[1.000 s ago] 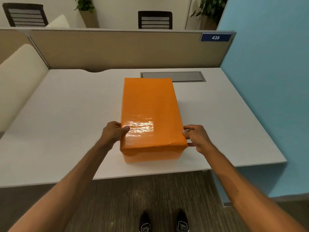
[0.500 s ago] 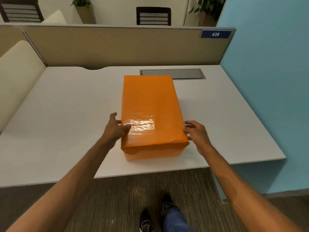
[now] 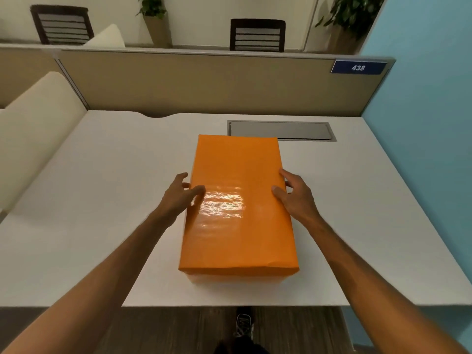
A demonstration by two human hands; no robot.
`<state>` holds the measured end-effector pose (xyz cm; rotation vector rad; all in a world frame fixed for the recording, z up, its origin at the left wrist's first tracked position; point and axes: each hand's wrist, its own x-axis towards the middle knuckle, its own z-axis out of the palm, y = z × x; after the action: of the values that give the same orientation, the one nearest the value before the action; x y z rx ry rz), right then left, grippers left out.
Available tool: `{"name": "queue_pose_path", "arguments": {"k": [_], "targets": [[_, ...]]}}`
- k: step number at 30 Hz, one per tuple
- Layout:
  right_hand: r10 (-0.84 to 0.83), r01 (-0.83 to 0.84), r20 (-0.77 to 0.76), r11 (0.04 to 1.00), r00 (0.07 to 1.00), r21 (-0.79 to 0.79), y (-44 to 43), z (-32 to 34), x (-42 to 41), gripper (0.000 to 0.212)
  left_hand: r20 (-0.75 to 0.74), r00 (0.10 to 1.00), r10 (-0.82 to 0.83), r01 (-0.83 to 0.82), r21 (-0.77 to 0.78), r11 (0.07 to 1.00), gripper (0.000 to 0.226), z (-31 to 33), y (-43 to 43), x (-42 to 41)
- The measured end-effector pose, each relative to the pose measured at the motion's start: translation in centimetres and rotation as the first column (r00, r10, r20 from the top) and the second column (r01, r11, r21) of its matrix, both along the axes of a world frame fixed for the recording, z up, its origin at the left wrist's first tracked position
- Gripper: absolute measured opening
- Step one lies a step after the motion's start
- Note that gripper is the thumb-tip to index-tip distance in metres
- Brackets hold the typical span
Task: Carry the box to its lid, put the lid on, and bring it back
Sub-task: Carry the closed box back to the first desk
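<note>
Now the left hand [image 3: 180, 194] sits against the left edge of the lid [image 3: 237, 200], its thumb laid over the glossy orange top and its fingers spread loosely down the side; it touches but does not look clamped. Between the two hands lies the box [image 3: 236, 278], only a pale strip of it showing under the lid's near edge, resting on the desk [image 3: 102, 200] with its near end close to the desk's front lip. The right hand [image 3: 296, 194] mirrors the other at the lid's right edge, thumb on top and fingers open along the side, again more a light touch than a grip.

The main risk, as I judge it, is that both hands hold only the lid. If they lift from there, the lid may come away and leave the box behind, or the box may drop partway up. The wrapping looks slick, so thumbs pressing on top could slide. Both hands also sit toward the far half, so the near end, beyond the wrists, could sag and tip toward the floor. Whether the lid is seated squarely on its far side cannot be told.
</note>
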<state>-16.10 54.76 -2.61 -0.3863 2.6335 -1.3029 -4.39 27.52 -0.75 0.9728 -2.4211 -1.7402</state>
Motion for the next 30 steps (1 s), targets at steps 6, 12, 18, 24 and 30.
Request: {"name": "queue_pose_path", "arguments": {"k": [6, 12, 18, 24, 30], "targets": [[0.032, -0.032, -0.033, 0.999, 0.999, 0.007, -2.0, 0.1, -5.7, 0.062, -0.017, 1.000, 0.026, -0.025, 0.026, 0.999, 0.076, 0.6, -1.8, -4.8], [0.042, -0.042, 0.006, 0.999, 0.999, -0.015, -3.9, 0.2, -10.1, 0.061, 0.010, 0.998, 0.065, -0.065, 0.156, 0.986, 0.080, 0.7, -3.3, -7.9], [0.004, -0.003, 0.025, 1.000, 1.000, -0.031, -5.2, 0.3, -12.2, 0.059, 0.001, 0.995, 0.101, -0.099, 0.155, 0.983, 0.061, 0.3, -4.2, -9.9], [-0.011, 0.012, 0.025, 1.000, 1.000, -0.022, -5.4, -0.3, -12.6, 0.058, -0.026, 0.991, 0.131, -0.125, 0.154, 0.980, 0.053, -0.7, -4.5, -10.3], [-0.032, 0.033, 0.046, 0.999, 0.998, -0.020, -5.7, -1.0, -12.7, 0.055, -0.042, 0.987, 0.155, -0.144, 0.187, 0.972, 0.051, -1.7, -4.4, -10.7]]}}
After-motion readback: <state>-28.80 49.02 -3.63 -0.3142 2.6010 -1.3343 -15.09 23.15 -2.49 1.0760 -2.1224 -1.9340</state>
